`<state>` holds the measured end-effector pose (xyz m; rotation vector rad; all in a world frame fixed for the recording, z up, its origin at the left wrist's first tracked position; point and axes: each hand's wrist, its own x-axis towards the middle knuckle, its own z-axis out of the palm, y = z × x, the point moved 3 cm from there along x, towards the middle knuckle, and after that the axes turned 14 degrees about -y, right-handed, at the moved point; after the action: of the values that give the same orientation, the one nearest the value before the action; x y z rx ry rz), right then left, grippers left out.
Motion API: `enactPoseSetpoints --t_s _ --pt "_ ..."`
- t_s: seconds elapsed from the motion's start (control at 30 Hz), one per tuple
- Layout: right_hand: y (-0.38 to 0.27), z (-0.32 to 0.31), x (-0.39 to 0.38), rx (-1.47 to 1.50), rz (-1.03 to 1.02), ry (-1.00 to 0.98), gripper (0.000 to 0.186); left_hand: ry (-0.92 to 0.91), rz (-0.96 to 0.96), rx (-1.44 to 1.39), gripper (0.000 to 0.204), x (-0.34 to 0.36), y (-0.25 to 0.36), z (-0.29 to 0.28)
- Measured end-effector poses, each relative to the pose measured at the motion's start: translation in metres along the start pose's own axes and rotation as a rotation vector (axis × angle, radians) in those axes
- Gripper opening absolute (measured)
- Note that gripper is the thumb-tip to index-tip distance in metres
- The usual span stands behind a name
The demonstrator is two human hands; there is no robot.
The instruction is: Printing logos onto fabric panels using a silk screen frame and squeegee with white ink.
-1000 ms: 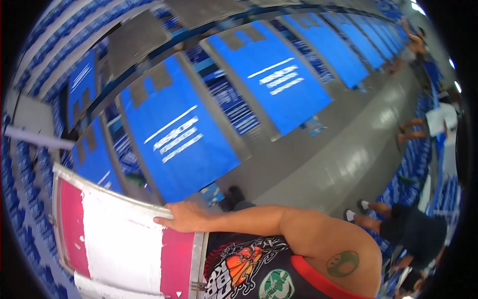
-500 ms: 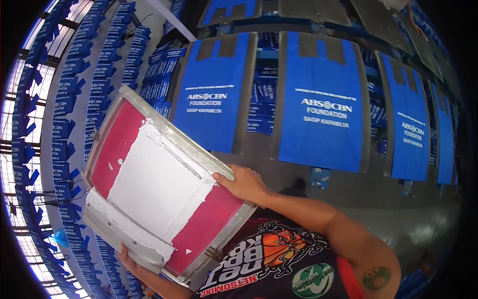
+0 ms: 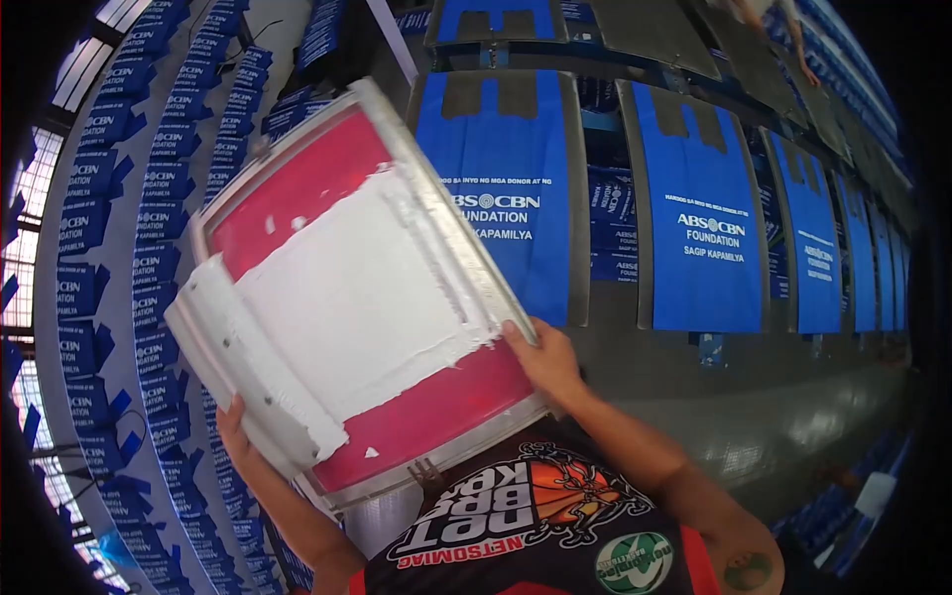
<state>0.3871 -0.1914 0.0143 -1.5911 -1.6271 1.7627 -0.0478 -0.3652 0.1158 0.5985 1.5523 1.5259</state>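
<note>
A metal-framed printing screen [image 3: 426, 428] with pink mesh is held tilted in front of my body. A white paint layer [image 3: 352, 288] covers the middle of the mesh. Along its left side lies a pale metal squeegee [image 3: 248, 352], caked with white. My left hand [image 3: 233, 426] grips the outer lower-left edge where squeegee and frame meet, its fingertips at the squeegee. On the frame's right rail, my right hand [image 3: 543, 362] is closed, thumb over the top.
Printed blue fabric panels [image 3: 694, 288] lie on grey boards in a row to the right, with more behind. Racks of blue printed pieces [image 3: 169, 288] line the left, beside windows [image 3: 50, 466]. Another person's arm [image 3: 793, 50] shows at the top right over a board.
The screen has risen and shifted rightward in view. My left hand, first out of sight, now shows on its left edge. The view has swung from along the aisle toward the left-hand racks.
</note>
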Motion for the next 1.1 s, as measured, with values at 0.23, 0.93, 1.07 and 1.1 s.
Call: enactPoseSetpoints --t_s 0.23,0.93,1.07,1.1 --pt "0.045 -0.043 -0.029 0.193 0.148 0.316 0.059 -0.314 -0.171 0.03 0.047 0.13 -0.048 0.084" --pt "0.066 -0.085 0.02 0.283 0.236 0.604 0.069 -0.677 -0.303 0.1 0.043 0.289 -0.092 0.223" --pt "0.084 -0.088 0.038 0.31 0.225 0.575 0.069 -0.697 -0.296 0.105 0.045 0.295 -0.104 0.227" --pt "0.1 -0.087 0.046 0.339 0.223 0.597 0.068 -0.7 -0.292 0.103 0.045 0.296 -0.105 0.227"
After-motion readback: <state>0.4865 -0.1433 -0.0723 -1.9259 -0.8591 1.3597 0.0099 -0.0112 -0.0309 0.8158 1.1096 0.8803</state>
